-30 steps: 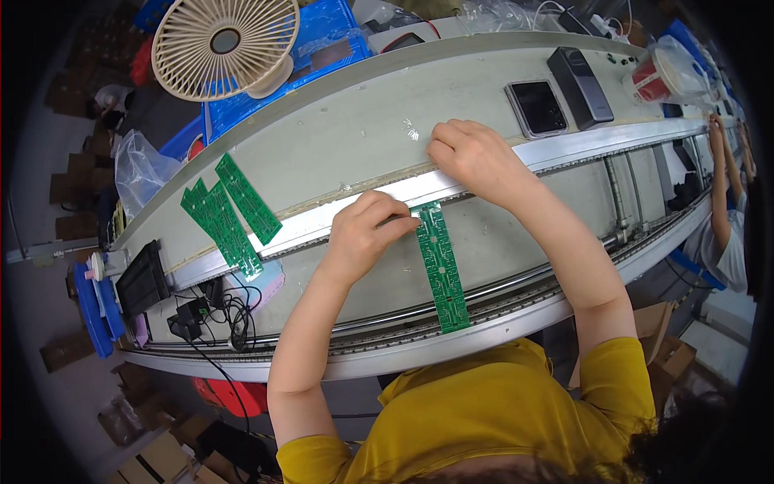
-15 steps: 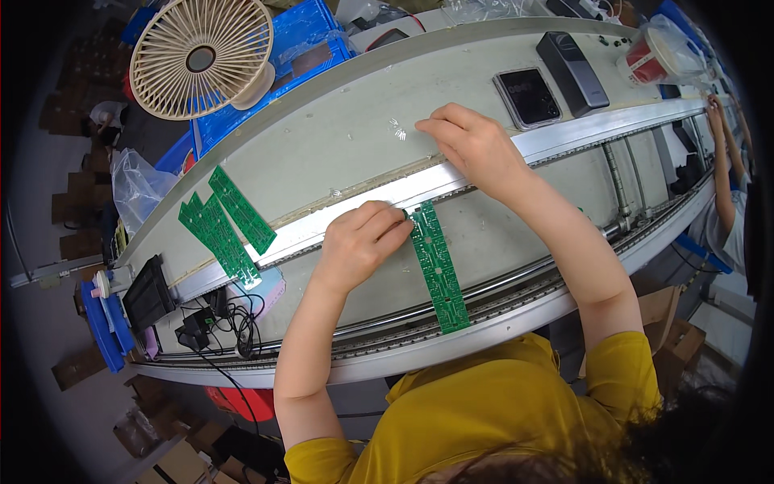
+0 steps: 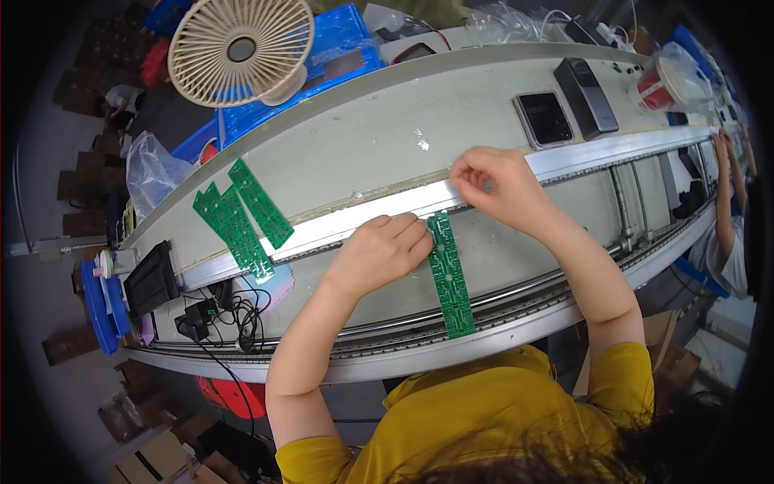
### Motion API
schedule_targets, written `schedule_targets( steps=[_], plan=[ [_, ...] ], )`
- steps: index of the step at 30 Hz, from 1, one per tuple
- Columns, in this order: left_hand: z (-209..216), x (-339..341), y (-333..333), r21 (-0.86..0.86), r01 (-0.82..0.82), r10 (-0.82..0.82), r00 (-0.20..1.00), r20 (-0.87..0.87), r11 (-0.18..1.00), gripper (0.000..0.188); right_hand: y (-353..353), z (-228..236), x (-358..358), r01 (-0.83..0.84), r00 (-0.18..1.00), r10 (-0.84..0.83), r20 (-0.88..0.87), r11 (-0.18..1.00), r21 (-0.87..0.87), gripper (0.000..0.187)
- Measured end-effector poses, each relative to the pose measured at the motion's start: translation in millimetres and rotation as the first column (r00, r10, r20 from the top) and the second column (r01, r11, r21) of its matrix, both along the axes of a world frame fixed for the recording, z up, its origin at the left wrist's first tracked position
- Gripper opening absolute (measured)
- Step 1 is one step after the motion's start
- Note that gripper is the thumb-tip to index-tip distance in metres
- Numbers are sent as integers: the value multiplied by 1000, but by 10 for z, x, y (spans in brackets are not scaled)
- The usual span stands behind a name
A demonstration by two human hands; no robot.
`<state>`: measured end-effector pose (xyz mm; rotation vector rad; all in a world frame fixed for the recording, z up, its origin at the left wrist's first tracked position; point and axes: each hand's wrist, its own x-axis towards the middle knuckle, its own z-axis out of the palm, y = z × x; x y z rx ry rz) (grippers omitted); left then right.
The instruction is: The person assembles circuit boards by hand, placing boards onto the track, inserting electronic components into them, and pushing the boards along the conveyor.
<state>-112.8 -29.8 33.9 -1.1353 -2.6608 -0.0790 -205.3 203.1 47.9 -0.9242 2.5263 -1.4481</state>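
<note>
A long green circuit board (image 3: 453, 282) lies across the two rails of the line in front of me. My left hand (image 3: 380, 254) is closed at its far left corner, fingertips pinched together. Whatever they hold is hidden. My right hand (image 3: 501, 187) hovers over the far rail, just beyond the board's far end and to the right. Its fingers are curled in; I cannot make out anything between them. Small clear slivers (image 3: 422, 140) lie on the far tabletop. To the left, several more green boards (image 3: 234, 230) rest overlapped across the far rail.
A beige fan (image 3: 242, 50) stands at the far left beside a blue bin (image 3: 343, 28). A phone (image 3: 543, 119), a grey box-shaped device (image 3: 586, 97) and a red-and-white cup (image 3: 653, 87) sit far right. Black cables (image 3: 242, 323) lie at left. Another person's arm (image 3: 723, 189) reaches in at right.
My right hand has drawn back from beside the clear slivers toward the board's far end, its fingers curling in. My left hand stays at the board's corner. The view has shifted slightly.
</note>
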Motion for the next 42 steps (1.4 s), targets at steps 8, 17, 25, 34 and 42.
schedule_targets(
  steps=[8,17,25,34,42],
  plan=[
    [-97,34,-55,321,-74,45,994,97,944,14,234,-78,226,-86,962,91,258,996,-31,18],
    [-38,-149,-217,465,-625,654,747,120,627,9,263,-96,344,-149,938,139,317,989,8,20],
    [-162,-134,-173,420,-623,634,761,134,660,12,192,-193,359,-170,981,163,105,984,60,18],
    [-52,-98,-155,611,-613,572,764,298,500,13,126,-386,293,-295,939,296,-174,955,30,15],
    [-17,-48,-208,705,-710,179,694,698,5,13,130,-441,227,-315,915,322,-241,947,67,15]
  ],
)
